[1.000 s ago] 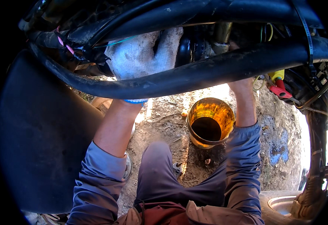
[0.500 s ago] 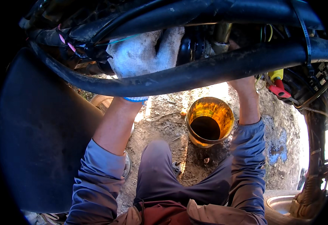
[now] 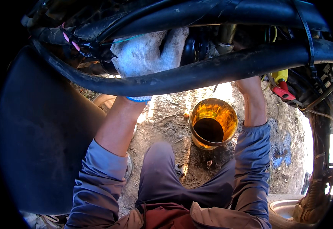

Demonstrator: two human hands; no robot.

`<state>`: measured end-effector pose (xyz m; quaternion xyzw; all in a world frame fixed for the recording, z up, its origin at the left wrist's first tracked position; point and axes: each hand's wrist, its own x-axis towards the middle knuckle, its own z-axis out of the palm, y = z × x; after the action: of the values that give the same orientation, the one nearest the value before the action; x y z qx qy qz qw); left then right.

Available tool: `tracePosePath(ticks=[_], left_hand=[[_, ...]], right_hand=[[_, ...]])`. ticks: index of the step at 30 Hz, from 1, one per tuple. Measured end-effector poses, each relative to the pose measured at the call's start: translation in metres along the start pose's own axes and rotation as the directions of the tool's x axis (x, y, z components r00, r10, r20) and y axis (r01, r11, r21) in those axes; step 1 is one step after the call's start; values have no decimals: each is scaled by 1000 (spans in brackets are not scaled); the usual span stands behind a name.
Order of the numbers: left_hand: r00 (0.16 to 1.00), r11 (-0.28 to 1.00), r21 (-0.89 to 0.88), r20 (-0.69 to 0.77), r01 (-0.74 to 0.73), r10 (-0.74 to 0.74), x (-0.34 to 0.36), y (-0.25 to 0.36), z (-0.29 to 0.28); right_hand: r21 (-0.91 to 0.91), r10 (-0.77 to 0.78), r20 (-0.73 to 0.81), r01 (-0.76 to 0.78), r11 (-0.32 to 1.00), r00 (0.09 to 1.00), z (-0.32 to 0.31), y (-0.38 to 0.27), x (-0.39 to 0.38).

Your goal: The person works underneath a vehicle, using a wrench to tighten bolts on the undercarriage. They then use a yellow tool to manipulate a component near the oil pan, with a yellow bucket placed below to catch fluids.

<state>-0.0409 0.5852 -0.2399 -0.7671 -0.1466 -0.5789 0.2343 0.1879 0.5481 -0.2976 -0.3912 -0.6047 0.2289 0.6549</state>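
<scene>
My left hand (image 3: 139, 53), in a white knit glove with a blue cuff, reaches up behind a thick black hose (image 3: 174, 78). It is curled against the machinery beside a shiny black cylindrical part (image 3: 197, 47); its fingertips and whatever they grip are hidden. My bare right hand (image 3: 248, 84) goes up behind the same hose, below a brassy metal pipe (image 3: 226, 34). The hose covers its fingers. A thin dark piece (image 3: 215, 88) pokes out below the hose, left of that hand; I cannot tell if the hand holds it.
A yellow-stained bucket (image 3: 233, 126) with dark liquid stands on the dirt floor (image 3: 162, 129) between my arms. A large dark panel (image 3: 44, 137) is at my left. Red and yellow connectors (image 3: 282, 89) with wires hang at the right. Another thick black tube (image 3: 212, 13) crosses above.
My right hand and forearm have shifted slightly to the right. A thin dark piece now shows under the hose beside that hand. My left hand stays in nearly the same place.
</scene>
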Motion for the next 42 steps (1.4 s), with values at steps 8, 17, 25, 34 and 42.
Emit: tracePosePath(ticks=[8, 17, 25, 34, 42], left_hand=[[1000, 1000, 10, 19, 10, -11, -4, -3, 2], [999, 1000, 11, 26, 24, -25, -9, -1, -2], [999, 999, -9, 22, 35, -35, -6, 1, -1], [999, 999, 10, 23, 45, -46, 2, -3, 4], [998, 998, -5, 9, 64, -64, 2, -1, 3]], right_hand=[[-206, -215, -84, 194, 959, 973, 4, 9, -12], [-446, -581, -79, 492, 748, 810, 4, 24, -5], [-206, -221, -194, 181, 962, 956, 20, -3, -14], [-276, 99, -203, -154, 949, 974, 34, -11, -78], [-45, -72, -250, 63, 997, 965, 44, -64, -85]])
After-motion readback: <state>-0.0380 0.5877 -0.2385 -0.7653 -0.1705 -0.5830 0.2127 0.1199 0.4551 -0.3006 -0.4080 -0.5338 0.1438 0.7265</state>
